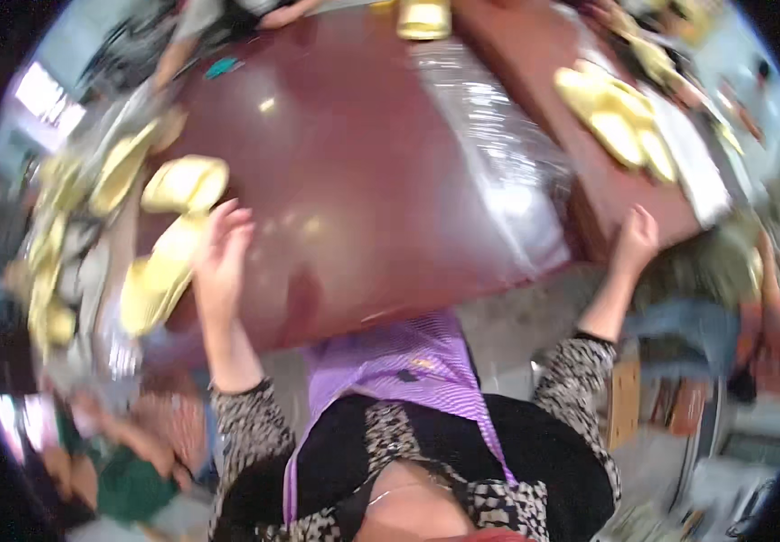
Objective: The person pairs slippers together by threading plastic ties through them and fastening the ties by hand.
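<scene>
My left hand is raised over the left side of the dark red table, its fingers loosely apart and slightly bent. It overlaps the edge of a yellow slipper; whether they touch I cannot tell. Just beyond that lies another yellow slipper. On the other side, my right hand hovers by the table's near right corner with its fingers curled in. Nothing shows in it, though motion blurs the picture. Several yellow slippers lie farther up on the right.
Clear plastic sheeting runs along the table's right part. A yellow slipper stands at the far edge, and a small teal piece lies far left. More yellow slippers line the left side. Other people work around the table.
</scene>
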Available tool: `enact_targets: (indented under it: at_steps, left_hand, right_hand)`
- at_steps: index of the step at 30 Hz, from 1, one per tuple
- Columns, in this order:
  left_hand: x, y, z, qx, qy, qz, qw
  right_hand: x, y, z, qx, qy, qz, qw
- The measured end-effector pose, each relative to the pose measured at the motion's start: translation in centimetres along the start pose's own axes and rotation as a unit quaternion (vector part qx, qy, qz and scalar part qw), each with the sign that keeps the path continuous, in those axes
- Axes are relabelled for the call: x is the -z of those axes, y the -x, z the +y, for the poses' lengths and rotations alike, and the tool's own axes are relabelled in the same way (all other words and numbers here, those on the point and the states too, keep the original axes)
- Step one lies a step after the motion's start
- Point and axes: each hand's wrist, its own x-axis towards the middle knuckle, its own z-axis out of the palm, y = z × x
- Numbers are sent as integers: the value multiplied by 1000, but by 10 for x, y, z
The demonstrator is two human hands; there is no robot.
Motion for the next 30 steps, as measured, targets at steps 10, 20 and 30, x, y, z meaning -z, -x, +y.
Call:
enact_targets:
  at_steps: [10,20,30]
  left_hand:
    - [135,63,-86,-20,-576,302,759]
    - [237,40,-128,181,-368,437,801]
    - [400,70,-246,168,-277,271,906]
  right_hand:
    - [1,-14,60,-97,-93,-54,989]
    - [-9,-15,72,-80,-81,-73,991]
    - [-27,0,15,12,-11,-51,999]
